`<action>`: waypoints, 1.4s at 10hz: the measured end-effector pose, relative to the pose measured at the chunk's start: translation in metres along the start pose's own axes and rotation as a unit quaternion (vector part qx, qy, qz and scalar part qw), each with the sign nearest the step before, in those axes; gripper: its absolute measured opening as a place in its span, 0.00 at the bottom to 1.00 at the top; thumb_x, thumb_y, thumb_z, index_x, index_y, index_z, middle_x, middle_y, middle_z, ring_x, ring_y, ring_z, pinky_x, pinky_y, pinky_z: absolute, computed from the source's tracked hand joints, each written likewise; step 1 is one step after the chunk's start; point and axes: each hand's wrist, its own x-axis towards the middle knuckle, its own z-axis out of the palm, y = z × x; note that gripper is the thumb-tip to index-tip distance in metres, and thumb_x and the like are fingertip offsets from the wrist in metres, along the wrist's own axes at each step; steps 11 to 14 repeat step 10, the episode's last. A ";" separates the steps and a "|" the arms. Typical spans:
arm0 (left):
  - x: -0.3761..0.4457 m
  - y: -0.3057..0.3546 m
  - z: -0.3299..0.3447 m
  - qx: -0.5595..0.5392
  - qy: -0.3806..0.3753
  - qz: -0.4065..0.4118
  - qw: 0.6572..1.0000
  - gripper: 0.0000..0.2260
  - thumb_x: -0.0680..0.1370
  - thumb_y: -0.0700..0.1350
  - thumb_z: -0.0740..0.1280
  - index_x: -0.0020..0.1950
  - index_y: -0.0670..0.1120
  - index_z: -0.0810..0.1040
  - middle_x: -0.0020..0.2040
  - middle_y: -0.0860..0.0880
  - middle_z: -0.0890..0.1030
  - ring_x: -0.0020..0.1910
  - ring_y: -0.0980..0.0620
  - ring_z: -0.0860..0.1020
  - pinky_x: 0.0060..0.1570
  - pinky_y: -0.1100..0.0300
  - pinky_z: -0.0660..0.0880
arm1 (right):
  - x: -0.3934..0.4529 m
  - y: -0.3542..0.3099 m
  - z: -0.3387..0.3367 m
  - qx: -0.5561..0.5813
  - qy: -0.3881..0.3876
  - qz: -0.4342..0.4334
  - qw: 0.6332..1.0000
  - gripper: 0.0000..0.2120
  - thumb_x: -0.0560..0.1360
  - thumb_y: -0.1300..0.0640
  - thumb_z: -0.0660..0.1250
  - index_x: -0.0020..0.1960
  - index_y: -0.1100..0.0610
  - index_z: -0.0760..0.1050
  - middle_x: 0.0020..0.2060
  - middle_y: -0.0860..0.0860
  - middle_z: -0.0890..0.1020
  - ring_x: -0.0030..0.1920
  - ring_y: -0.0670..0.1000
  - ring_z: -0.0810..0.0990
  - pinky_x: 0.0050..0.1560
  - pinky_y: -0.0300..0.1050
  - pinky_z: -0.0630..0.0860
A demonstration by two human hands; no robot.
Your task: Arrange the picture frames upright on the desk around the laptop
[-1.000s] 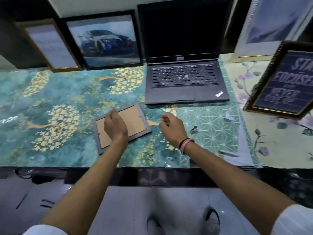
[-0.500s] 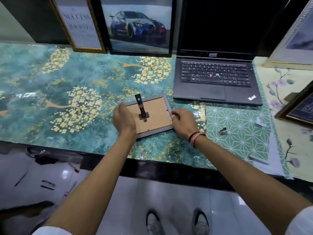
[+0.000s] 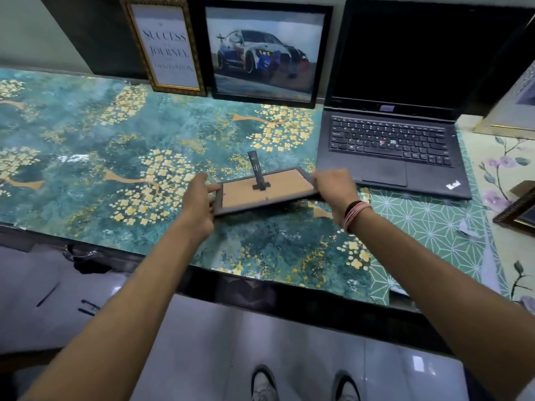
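A small grey picture frame (image 3: 240, 196) is held face down just above the desk, its brown backing up and its black stand leg (image 3: 257, 172) sticking upward. My left hand (image 3: 197, 204) grips its left end and my right hand (image 3: 335, 189) grips its right end. The open black laptop (image 3: 388, 140) sits right behind my right hand. A gold-framed text print (image 3: 168, 47) and a black-framed car picture (image 3: 266, 53) stand upright against the wall, left of the laptop.
A pale gold-edged frame (image 3: 515, 105) leans at the far right behind the laptop. A dark ornate frame (image 3: 518, 215) sits at the right edge on the floral cloth. The teal flowered desk cover (image 3: 86, 169) spreads to the left. The desk's front edge (image 3: 260, 296) is near my arms.
The small frame lay on the desk under my left hand, then its stand leg was opened. Now both hands hold it by its ends, lifted off the desk.
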 end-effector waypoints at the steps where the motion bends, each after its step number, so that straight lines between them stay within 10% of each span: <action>1: 0.017 0.020 -0.005 -0.109 -0.012 0.000 0.994 0.14 0.84 0.50 0.60 0.50 0.39 0.75 0.48 0.42 0.73 0.39 0.49 0.72 0.25 0.63 0.73 | 0.011 -0.023 -0.004 0.155 -0.020 -0.025 0.987 0.16 0.79 0.47 0.63 0.38 0.56 0.73 0.33 0.52 0.74 0.33 0.51 0.74 0.42 0.52 0.84; 3: 0.040 0.026 -0.001 -0.099 -0.033 0.046 0.993 0.17 0.85 0.53 0.59 0.41 0.44 0.71 0.39 0.47 0.69 0.33 0.52 0.65 0.30 0.60 0.66 | 0.031 -0.045 0.014 0.189 -0.039 -0.048 0.980 0.27 0.83 0.39 0.52 0.57 0.59 0.79 0.42 0.48 0.73 0.44 0.48 0.73 0.41 0.44 0.75; 5: 0.038 0.005 0.001 0.062 -0.042 0.139 0.987 0.25 0.87 0.62 0.51 0.67 0.50 0.81 0.59 0.51 0.79 0.48 0.54 0.75 0.48 0.56 0.70 | 0.035 -0.035 0.031 0.126 -0.047 -0.102 0.986 0.28 0.84 0.41 0.49 0.78 0.55 0.64 0.76 0.54 0.69 0.76 0.52 0.67 0.78 0.56 0.61; 8: 0.049 -0.023 0.001 0.129 -0.074 0.225 0.963 0.28 0.86 0.62 0.49 0.84 0.51 0.63 0.82 0.53 0.66 0.81 0.51 0.64 0.80 0.53 0.58 | 0.042 -0.011 0.054 0.030 -0.050 -0.144 0.988 0.29 0.84 0.43 0.50 0.82 0.53 0.52 0.81 0.50 0.59 0.80 0.52 0.57 0.81 0.54 0.54; 14: 0.042 -0.032 0.004 0.092 -0.020 0.245 0.965 0.27 0.88 0.55 0.53 0.86 0.49 0.54 0.86 0.51 0.57 0.83 0.53 0.57 0.69 0.65 0.55 | 0.025 -0.002 0.053 0.007 -0.024 -0.132 0.991 0.32 0.84 0.43 0.52 0.82 0.56 0.50 0.82 0.52 0.56 0.81 0.53 0.56 0.80 0.53 0.54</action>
